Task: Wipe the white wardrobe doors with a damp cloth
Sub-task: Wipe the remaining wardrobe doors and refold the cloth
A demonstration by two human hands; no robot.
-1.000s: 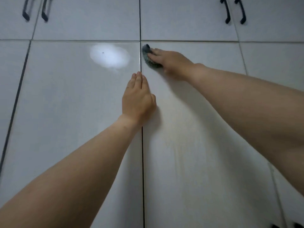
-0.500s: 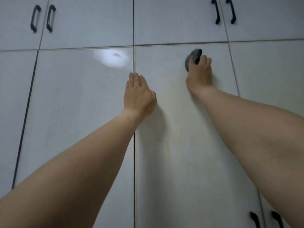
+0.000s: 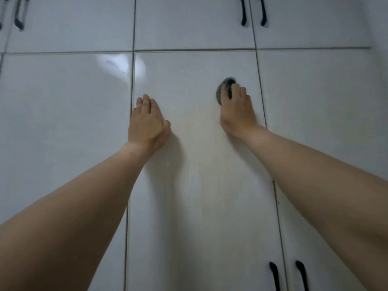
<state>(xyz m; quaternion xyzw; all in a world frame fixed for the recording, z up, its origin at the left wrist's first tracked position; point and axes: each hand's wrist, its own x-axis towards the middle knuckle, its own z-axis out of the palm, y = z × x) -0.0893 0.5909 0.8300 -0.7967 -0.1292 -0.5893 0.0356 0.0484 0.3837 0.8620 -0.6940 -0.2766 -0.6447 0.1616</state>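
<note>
Cloth (image 3: 224,89) lower now, under right hand (image 3: 237,110), left hand (image 3: 147,122) flat

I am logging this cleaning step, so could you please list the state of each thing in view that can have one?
Left hand: flat, fingers straight, resting on the door beside the seam.
Right hand: fingers curled over the cloth, pressing it to the door.
Cloth: bunched, dark, against the door.
Middle wardrobe door: shut, glossy.
Upper doors: shut.
Black handles: untouched.

Home interior, likely a bedroom, tall glossy white wardrobe doors (image 3: 199,185), paired black handles (image 3: 275,276)
</note>
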